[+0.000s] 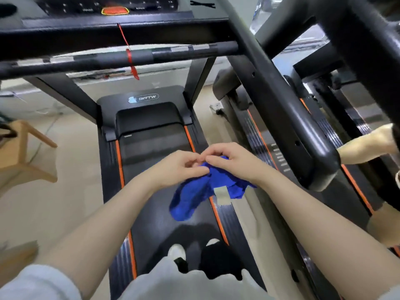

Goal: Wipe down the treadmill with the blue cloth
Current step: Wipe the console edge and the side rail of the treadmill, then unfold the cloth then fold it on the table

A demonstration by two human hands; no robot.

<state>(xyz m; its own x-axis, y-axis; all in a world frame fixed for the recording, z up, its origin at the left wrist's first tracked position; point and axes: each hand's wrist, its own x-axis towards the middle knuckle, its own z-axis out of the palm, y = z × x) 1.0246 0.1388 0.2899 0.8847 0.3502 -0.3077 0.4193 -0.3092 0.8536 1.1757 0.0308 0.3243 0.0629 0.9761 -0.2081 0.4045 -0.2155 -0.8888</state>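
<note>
While both hands work at the same bunch of fabric, the blue cloth [194, 191] is up in the air over the treadmill [151, 148] belt, not touching any surface yet. Left hand [179, 167] pinches the top edge with curled fingers; right hand [233, 163] curls round the upper right part, fingertips nearly meeting the left's. Looks like gathering or refolding before wiping, my guess.

Key relation: cloth hangs down and toward the person from the joint grip, long axis slanting lower-left to upper-right, loose end below the left hand. White tag [223, 194] shows just under the right wrist.

Nearest wipe targets from the grip: right side handrail [281, 105] just beyond the right hand, front crossbar [129, 59] up and ahead. Right hand is nearer the handrail, so it likely carries the cloth there. Red safety cord [129, 55] dangles from the console.
</note>
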